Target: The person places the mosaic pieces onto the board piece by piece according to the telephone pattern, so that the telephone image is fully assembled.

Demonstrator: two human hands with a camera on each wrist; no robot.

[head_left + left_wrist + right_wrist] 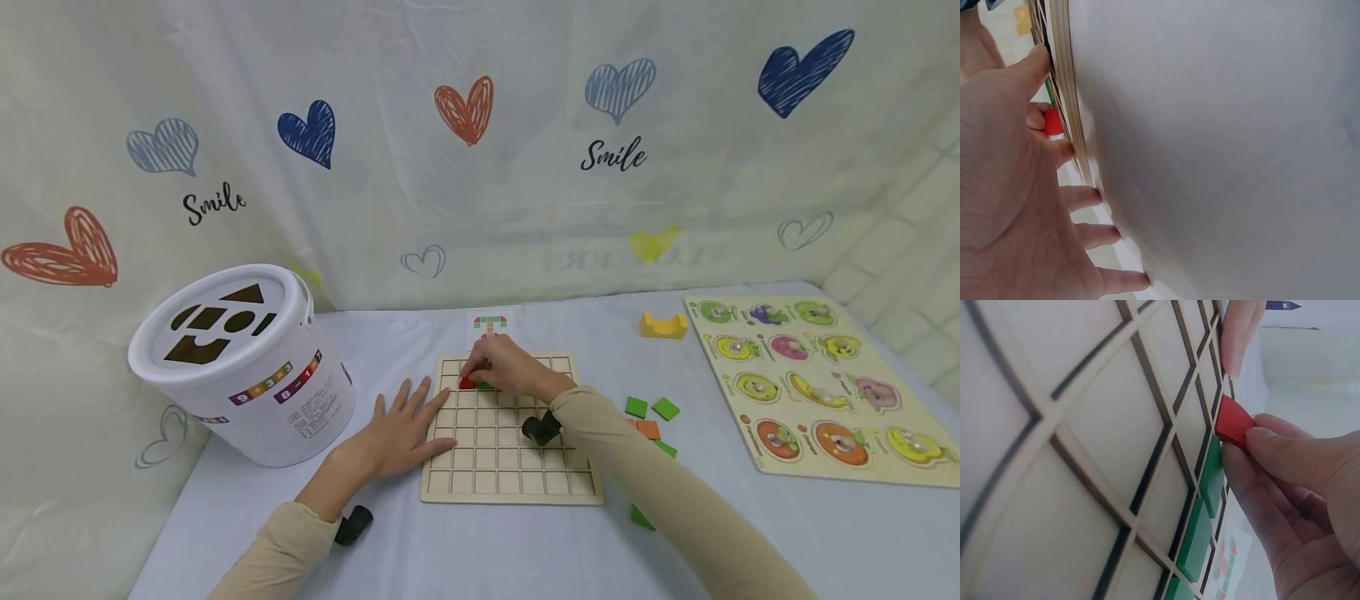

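A wooden grid board (487,458) lies flat on the white cloth. Near its upper left, my right hand (504,365) pinches a red piece with a curved edge (1233,419) between thumb and fingers. The piece is tilted over a cell, beside a green square tile (1212,475); more green tiles sit in a row along the grid, partly hidden by the hand in the head view. My left hand (390,442) is spread flat at the board's left side, thumb and index finger touching the board's edge (1063,69), the other fingers on the cloth.
Behind the board lies a pattern card (491,323). Loose green tiles (665,408) and orange tiles (647,429) lie to the right, partly behind the right sleeve. A white bucket (277,408) stands left, a fruit puzzle board (731,379) and yellow block (663,326) right.
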